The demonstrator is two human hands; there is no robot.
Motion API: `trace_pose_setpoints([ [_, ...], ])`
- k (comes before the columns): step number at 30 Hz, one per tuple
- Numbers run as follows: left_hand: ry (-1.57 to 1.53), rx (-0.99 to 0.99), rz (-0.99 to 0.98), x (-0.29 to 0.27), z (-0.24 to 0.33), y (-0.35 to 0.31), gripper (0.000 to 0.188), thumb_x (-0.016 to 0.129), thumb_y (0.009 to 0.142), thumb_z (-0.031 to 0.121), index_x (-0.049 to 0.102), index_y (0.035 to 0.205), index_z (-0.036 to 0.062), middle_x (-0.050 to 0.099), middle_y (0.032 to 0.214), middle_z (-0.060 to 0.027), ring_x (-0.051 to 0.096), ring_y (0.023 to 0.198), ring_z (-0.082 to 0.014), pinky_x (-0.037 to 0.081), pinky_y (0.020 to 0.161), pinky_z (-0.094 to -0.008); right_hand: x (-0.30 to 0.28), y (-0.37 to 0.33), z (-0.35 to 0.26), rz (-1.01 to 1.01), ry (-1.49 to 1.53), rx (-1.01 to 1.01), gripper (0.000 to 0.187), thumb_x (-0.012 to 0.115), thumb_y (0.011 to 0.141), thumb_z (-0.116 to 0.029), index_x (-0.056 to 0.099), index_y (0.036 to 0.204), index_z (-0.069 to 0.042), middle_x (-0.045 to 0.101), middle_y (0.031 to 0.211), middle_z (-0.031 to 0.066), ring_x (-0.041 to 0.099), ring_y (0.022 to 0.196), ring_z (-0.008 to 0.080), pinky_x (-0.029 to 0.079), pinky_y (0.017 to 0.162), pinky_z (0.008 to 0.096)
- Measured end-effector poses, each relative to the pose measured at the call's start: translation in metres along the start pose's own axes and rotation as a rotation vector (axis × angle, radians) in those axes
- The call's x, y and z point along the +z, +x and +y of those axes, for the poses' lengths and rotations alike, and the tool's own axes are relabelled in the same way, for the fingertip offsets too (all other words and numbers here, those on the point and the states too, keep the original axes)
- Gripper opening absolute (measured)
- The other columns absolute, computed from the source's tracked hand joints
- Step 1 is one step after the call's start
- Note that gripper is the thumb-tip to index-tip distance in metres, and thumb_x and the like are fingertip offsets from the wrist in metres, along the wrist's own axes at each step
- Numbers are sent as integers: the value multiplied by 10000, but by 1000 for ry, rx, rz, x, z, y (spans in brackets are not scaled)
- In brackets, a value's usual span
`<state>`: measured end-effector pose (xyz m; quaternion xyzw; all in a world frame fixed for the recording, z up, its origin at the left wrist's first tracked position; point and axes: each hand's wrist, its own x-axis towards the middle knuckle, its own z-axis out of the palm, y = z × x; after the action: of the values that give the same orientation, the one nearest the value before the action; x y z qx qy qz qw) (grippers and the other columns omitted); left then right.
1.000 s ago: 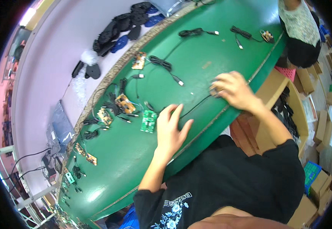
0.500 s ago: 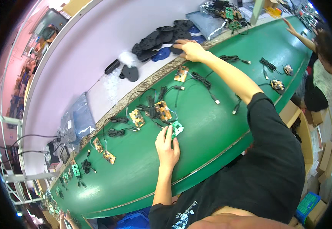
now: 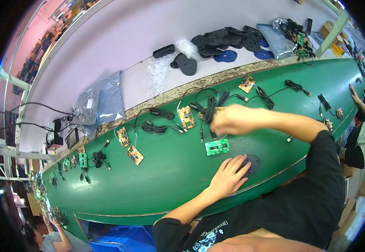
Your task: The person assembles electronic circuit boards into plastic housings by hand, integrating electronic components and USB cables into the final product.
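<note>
My left hand (image 3: 229,178) has its fingertips on a flat, rounded black plastic plate (image 3: 252,165) near the table's front edge, gripping its left side. Just beyond it lies a green circuit board (image 3: 217,147) with dark rectangular slots. My right hand (image 3: 229,119) is blurred by motion above the table, beside a bundled black cable (image 3: 209,110) and partly over a tan circuit board. Its fingers look curled, but whatever may be in them is hidden. Left of the bundle sits another tan circuit board (image 3: 186,117).
Black plastic plates (image 3: 216,38) and blue ones (image 3: 225,56) lie on the ledge behind the green table (image 3: 170,185). Several cables and circuit boards (image 3: 135,155) are spread along it. A blue bin (image 3: 126,240) stands below the front edge; other people sit at both ends.
My right hand has come back from the plates on the ledge to the cable bundle. My left hand has left the green board and moved nearer, onto a black plate. The view has shifted.
</note>
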<state>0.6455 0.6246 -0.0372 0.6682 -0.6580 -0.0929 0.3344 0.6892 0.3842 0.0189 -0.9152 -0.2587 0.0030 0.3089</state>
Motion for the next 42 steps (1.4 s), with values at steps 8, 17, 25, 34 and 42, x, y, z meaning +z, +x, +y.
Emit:
trace_pose_setpoints([
  [8, -88, 46, 16, 17, -18, -6, 482, 715, 871, 258, 604, 1285, 37, 526, 1405, -145, 476, 1323, -313, 372, 1089, -441, 1, 192, 174, 347, -484, 363, 202, 606, 889, -130, 685, 1063, -62, 651, 1136, 128, 618, 1097, 348, 521, 914, 480],
  [17, -146, 56, 84, 15, -23, -14, 486, 764, 809, 211, 621, 1232, 19, 557, 1356, -164, 506, 1282, -350, 402, 1073, -461, 7, 148, 101, 555, -146, 292, 191, 644, 848, -99, 685, 1012, -11, 702, 908, 171, 705, 826, 287, 551, 732, 373],
  [25, -66, -71, 71, 5, -9, -6, 614, 845, 725, 214, 622, 1263, 20, 586, 1297, -176, 546, 1216, -364, 426, 1017, -465, 42, -109, -45, 474, 297, 580, 156, 705, 884, -90, 679, 1021, -19, 702, 863, 87, 646, 740, 166, 518, 677, 318],
  [34, -55, -92, -8, -6, -17, 3, 666, 834, 741, 192, 584, 1337, 32, 588, 1348, -146, 533, 1261, -328, 378, 1063, -438, 66, -182, -52, 553, -197, 481, 143, 733, 829, -112, 694, 926, -15, 629, 958, 99, 614, 913, 291, 488, 831, 395],
  [42, -22, -89, -5, -8, -22, 16, 690, 844, 725, 222, 581, 1335, 34, 616, 1304, -110, 540, 1208, -307, 370, 1041, -428, 93, -173, -66, 608, -240, 396, 138, 721, 820, -97, 691, 948, -54, 644, 962, 60, 615, 910, 244, 477, 812, 374],
])
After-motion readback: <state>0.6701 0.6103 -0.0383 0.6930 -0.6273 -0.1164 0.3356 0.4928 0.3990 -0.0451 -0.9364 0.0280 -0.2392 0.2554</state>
